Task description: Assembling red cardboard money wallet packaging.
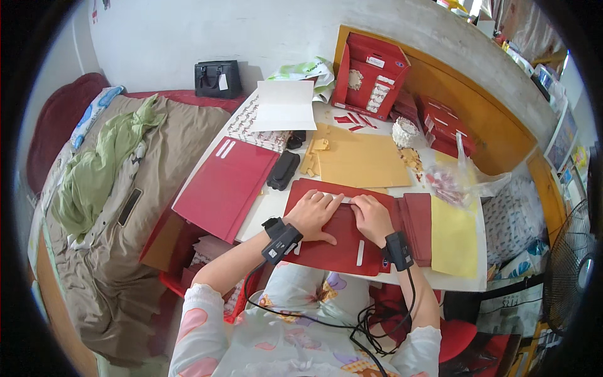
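Note:
In front of me on the white table lies a dark red cardboard sheet point(336, 254) with white strips on it. My left hand point(312, 215) rests on the sheet, fingers stretched and thumb spread to the side. Close beside it, my right hand point(372, 218) has its fingers bent and drawn together at a short white strip point(346, 200) near the sheet's far edge. The fingertips partly hide that strip. To the right lie a stack of narrower dark red card pieces point(416, 229) and a yellow sheet point(453, 239). Larger red sheets point(223, 182) lie to the left.
Beyond the sheet are a tan board point(364, 157), a black case point(283, 170), a white roll point(405, 132) and a standing red box point(372, 75). A clear plastic bag point(461, 179) sits at right, near a fan point(571, 270). Black cables point(367, 323) hang from my wrist devices.

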The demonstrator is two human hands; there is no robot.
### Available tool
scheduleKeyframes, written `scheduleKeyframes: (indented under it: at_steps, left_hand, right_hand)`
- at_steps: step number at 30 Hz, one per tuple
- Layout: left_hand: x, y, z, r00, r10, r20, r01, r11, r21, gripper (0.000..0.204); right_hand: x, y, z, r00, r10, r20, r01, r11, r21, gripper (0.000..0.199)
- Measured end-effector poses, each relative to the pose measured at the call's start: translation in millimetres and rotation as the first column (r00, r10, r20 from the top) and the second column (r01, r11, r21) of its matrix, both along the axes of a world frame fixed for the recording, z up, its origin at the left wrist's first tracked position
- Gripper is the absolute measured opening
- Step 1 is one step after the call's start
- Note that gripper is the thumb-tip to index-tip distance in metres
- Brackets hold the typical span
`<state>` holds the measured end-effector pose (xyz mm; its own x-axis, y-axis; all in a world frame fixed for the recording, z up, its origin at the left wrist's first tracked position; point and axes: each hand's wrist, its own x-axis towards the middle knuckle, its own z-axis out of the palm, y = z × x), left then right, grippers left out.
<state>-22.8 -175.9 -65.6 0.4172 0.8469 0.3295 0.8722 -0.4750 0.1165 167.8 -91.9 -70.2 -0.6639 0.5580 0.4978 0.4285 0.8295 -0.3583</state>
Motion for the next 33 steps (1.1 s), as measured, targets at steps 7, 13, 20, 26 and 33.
scheduleKeyframes:
  at_steps: [7,13,20,26,33]
  left_hand:
    - [-5,0,-6,0.995,-0.072,0.073,0.065,0.994,0.089,0.098]
    - [-3,-5,-16,0.995,-0.077,0.064,0.067,0.988,0.14,0.087]
    - [0,-9,-9,0.998,-0.051,0.048,0.046,0.993,0.108,0.08]
    - [0,-13,-11,0.997,-0.059,0.057,0.058,0.998,0.028,0.072]
    - [5,-14,-11,0.999,-0.039,-0.021,0.038,0.999,-0.034,0.074]
  right_hand:
    - [0,3,-3,0.994,0.037,0.103,-0.037,0.999,-0.005,0.006]
    - [0,-8,-13,0.998,-0.018,0.062,0.007,0.986,0.168,0.01]
    - [-1,-13,-15,0.998,-0.019,0.06,-0.006,0.923,0.386,0.005]
    - [5,-16,-12,0.971,0.055,0.234,-0.131,0.938,0.322,0.009]
    - [15,-17,-11,0.937,0.199,0.288,-0.275,0.928,0.253,0.037]
